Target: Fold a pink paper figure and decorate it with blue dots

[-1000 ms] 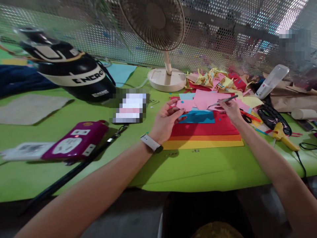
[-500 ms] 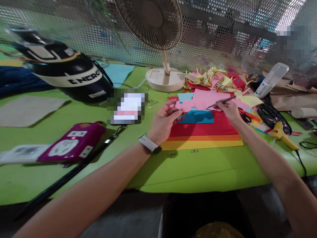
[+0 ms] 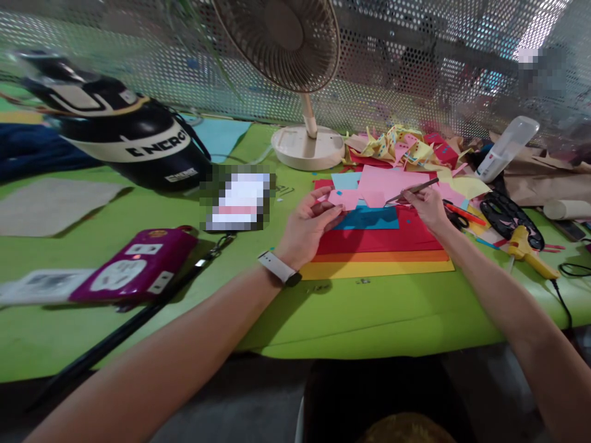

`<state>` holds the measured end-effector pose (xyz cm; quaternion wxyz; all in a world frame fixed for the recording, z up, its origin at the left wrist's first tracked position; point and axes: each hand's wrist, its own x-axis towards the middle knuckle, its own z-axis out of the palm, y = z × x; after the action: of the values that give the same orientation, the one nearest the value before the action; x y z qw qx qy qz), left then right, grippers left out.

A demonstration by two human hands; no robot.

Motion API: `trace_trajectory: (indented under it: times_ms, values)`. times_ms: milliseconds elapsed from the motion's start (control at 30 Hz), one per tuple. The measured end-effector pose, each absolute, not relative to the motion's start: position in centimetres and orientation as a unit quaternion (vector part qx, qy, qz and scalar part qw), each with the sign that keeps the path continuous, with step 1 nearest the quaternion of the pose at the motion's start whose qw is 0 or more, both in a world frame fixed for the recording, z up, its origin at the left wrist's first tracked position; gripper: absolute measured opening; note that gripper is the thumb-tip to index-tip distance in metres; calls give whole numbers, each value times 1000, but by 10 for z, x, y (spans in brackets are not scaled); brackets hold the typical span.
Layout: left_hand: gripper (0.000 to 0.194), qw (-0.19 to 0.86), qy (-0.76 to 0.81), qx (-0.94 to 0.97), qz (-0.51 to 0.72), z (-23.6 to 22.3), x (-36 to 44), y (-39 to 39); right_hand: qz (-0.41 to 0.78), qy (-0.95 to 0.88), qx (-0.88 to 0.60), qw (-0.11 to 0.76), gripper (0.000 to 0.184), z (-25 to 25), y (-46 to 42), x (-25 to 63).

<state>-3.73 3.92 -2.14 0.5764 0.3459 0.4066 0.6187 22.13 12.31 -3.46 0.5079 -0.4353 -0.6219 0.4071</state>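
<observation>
My left hand point(image 3: 310, 224) pinches a small pink paper piece point(image 3: 348, 200) between thumb and fingers; a tiny blue paper bit point(image 3: 339, 192) lies on it. My right hand point(image 3: 427, 208) is closed round slim dark tweezers point(image 3: 418, 186), whose tip points left and down toward the pink paper. Behind and between the hands is a larger pink sheet point(image 3: 381, 181). Beneath them are a blue sheet point(image 3: 372, 218), a red sheet point(image 3: 364, 241), an orange strip point(image 3: 378, 256) and a yellow sheet point(image 3: 378, 269), stacked on the green table.
Scissors point(image 3: 457, 216), a black tool point(image 3: 510, 218) and a yellow glue gun point(image 3: 530, 255) lie to the right. Paper scraps point(image 3: 397, 144) are heaped behind. A fan point(image 3: 308, 147) stands at the back; a phone point(image 3: 242, 203), purple power strip point(image 3: 138, 264) and black bottle point(image 3: 133, 141) are left.
The small pink piece in my left hand has shifted slightly right and down. My right hand with the tweezers has barely moved.
</observation>
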Motion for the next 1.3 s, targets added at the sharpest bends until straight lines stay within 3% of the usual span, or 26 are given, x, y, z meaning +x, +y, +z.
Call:
trace_trajectory:
  times_ms: [1300]
  values:
    - [38, 585, 409, 319, 624, -23, -39, 41, 477, -456, -521, 541, 22, -26, 107, 209]
